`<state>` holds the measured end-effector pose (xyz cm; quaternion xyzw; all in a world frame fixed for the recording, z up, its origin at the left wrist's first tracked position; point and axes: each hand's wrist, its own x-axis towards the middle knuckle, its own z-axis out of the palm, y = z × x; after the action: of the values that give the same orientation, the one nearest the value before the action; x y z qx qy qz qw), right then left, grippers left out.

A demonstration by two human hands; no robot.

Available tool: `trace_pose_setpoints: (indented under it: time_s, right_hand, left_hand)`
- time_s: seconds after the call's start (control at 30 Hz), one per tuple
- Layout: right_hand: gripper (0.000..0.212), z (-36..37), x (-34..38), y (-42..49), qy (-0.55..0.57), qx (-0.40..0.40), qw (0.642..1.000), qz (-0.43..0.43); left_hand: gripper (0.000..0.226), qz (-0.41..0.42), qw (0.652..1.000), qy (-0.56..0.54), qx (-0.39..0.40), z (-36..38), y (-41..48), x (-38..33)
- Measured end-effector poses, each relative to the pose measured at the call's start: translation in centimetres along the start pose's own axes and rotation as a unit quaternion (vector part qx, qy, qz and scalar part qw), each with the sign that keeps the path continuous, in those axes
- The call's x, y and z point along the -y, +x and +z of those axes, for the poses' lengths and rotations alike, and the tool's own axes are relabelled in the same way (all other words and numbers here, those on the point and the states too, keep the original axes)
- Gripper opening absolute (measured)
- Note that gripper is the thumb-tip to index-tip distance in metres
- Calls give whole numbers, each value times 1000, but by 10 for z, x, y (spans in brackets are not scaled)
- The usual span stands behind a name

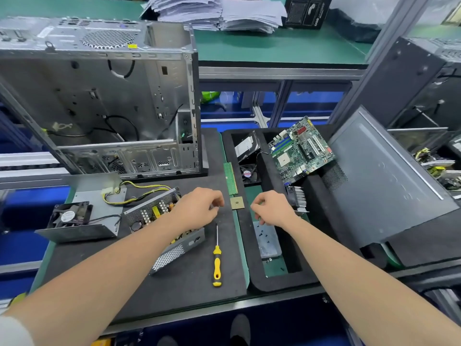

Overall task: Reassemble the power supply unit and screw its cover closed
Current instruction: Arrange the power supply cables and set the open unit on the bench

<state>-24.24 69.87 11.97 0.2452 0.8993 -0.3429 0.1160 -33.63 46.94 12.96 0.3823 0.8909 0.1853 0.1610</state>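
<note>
The left hand [199,208] is hovering by the open power supply unit [159,221], lying centre left on the worktop [194,283]. The right hand [272,211] is hovering above a screw plate [270,245]. Both are curling their fingers, but whether they are holding anything cannot be told. The cover [82,221] is lying further left, and a screwdriver [217,258] lies between the arms.

fan label [67,216], box print [305,11], both unreadable

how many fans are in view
2. The larger fan sits in the loose power supply cover at the left. The smaller fan lies in the black tray, left of the green circuit board. More may be hidden in the bins at far right.
</note>
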Motion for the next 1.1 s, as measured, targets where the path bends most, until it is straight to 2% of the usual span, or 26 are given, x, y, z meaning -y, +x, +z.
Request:
trace_pose_setpoints:
  time_s: [0.17,0.43,0.63,0.9,1.1]
  right_hand:
    - [12,5,14,12,10,17,1000,-18]
    - [13,27,46,27,-4,52,996,-67]
    - [14,29,57,34,-12,54,996,-75]
    - [18,-11,4,26,-18,0,999,-41]
    - [18,-10,-44,12,-26,50,998,21]
  left_hand:
    - [22,-29,999,-17,-23,-10,-7,10]
    - [45,-73,995,-27,-68,-27,-26,40]
    - [42,-66,996,-7,-64,-24,-24,40]
    - [37,7,1000,-2,-11,-1,25,-11]
    - [33,34,999,-5,23,25,51,-38]
